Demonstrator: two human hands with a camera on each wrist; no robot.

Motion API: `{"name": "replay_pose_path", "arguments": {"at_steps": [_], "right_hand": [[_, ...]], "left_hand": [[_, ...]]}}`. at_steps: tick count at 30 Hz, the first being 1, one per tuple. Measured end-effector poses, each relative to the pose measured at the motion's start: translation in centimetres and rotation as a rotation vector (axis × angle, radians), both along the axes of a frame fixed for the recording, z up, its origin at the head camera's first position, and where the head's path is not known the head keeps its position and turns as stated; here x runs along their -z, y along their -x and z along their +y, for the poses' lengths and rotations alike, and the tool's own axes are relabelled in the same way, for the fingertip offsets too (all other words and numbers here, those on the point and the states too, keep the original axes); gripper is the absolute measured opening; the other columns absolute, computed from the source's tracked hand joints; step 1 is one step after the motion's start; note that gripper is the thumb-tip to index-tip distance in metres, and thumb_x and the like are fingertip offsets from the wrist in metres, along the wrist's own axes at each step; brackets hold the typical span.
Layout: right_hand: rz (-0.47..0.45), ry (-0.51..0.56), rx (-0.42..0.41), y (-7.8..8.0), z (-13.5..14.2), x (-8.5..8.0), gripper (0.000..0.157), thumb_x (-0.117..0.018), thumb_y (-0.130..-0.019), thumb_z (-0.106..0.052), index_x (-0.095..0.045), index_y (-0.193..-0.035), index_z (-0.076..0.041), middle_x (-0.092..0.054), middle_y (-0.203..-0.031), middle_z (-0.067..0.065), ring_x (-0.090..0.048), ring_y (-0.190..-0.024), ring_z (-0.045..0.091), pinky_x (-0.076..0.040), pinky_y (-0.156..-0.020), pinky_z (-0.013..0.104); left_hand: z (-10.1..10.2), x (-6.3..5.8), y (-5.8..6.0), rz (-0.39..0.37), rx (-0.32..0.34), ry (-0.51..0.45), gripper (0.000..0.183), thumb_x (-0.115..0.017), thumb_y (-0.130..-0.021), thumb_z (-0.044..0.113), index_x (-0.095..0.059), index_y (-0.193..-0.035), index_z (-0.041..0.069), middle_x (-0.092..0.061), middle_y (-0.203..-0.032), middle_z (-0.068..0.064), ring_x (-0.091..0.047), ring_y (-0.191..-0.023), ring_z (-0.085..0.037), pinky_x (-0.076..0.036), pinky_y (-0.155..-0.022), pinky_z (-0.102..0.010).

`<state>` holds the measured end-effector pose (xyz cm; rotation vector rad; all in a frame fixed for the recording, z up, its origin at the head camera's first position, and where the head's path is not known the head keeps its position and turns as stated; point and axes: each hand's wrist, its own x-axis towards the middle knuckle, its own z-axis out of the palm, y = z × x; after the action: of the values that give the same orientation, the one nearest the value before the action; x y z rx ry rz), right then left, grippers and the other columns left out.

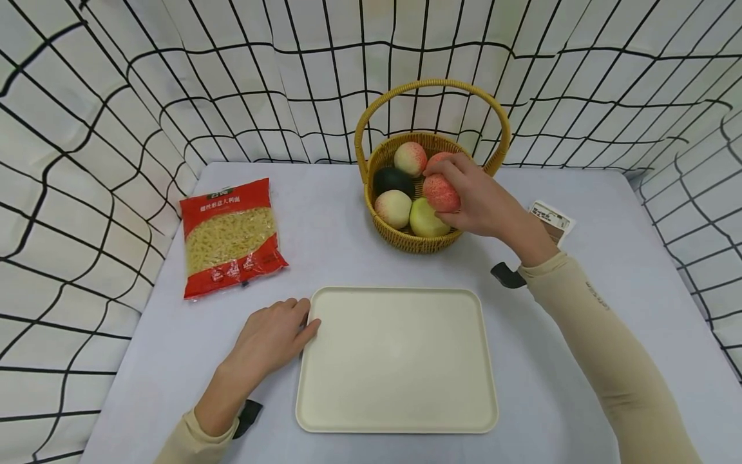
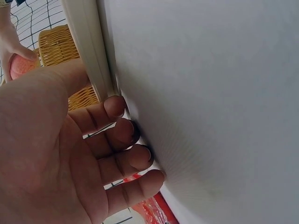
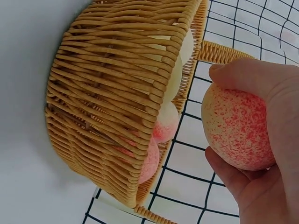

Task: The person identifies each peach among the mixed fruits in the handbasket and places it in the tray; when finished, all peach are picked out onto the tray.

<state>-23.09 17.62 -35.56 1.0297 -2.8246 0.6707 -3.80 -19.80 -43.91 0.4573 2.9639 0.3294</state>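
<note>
we find a red-flecked peach (image 3: 236, 128) in the right hand (image 1: 478, 198), thumb and fingers closed around it; in the right wrist view it is clear of the rim of the wicker basket (image 1: 406, 243). the left hand (image 1: 271, 338) has its thumb over the left edge of the tray (image 1: 397, 361) and its fingers bent outside that edge, a light pinch in our judgement. as to progress, the peach is secured but neither set down nor released, so placing it and letting go are, we judge, what is left; whether it is entering or leaving the basket we cannot establish. inside the basket we note a dark green fruit (image 1: 393, 182), a yellow-green fruit (image 1: 426, 220), a pale fruit (image 1: 393, 209) and a pink-and-white peach (image 1: 410, 159). a further red peach (image 1: 437, 157) is partly hidden by the right hand. the right arm covers part of a printed card (image 1: 551, 219), its text illegible to us.
</note>
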Motion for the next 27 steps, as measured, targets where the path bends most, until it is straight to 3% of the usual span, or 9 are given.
{"name": "replay_pose_path", "arguments": {"at_steps": [12, 20, 27], "right_hand": [[0.032, 0.013, -0.054, -0.6, -0.6, -0.6, 0.062, -0.083, -0.085, -0.007, -0.054, -0.139, -0.014, -0.047, -0.149, 0.012, -0.051, -0.137, 0.032, -0.056, -0.106, 0.05], [0.036, 0.0, -0.074, -1.1, -1.0, -0.8, 0.063, -0.083, -0.085, -0.009, -0.054, -0.141, -0.014, -0.047, -0.147, 0.009, -0.058, -0.127, 0.029, -0.057, -0.105, 0.048], [0.043, -0.01, -0.08, -1.4, -1.4, -0.9, 0.064, -0.084, -0.085, -0.011, -0.054, -0.142, -0.016, -0.047, -0.146, 0.008, -0.057, -0.127, 0.028, -0.057, -0.104, 0.047]], "left_hand": [[0.0, 0.0, 0.0, 0.002, -0.003, -0.004, 0.024, -0.073, -0.099, 0.029, -0.059, -0.089, 0.013, -0.051, -0.071, 0.0, -0.046, -0.063, -0.014, -0.037, -0.055, -0.029], [-0.1, 0.2, 0.1, 0.01, -0.008, -0.001, 0.024, -0.074, -0.099, 0.028, -0.058, -0.089, 0.013, -0.05, -0.07, 0.0, -0.045, -0.062, -0.015, -0.037, -0.055, -0.029], [-0.1, 0.2, 0.0, -0.002, -0.005, -0.01, 0.024, -0.073, -0.099, 0.029, -0.058, -0.089, 0.014, -0.051, -0.071, 0.001, -0.045, -0.063, -0.014, -0.037, -0.055, -0.029]]}}
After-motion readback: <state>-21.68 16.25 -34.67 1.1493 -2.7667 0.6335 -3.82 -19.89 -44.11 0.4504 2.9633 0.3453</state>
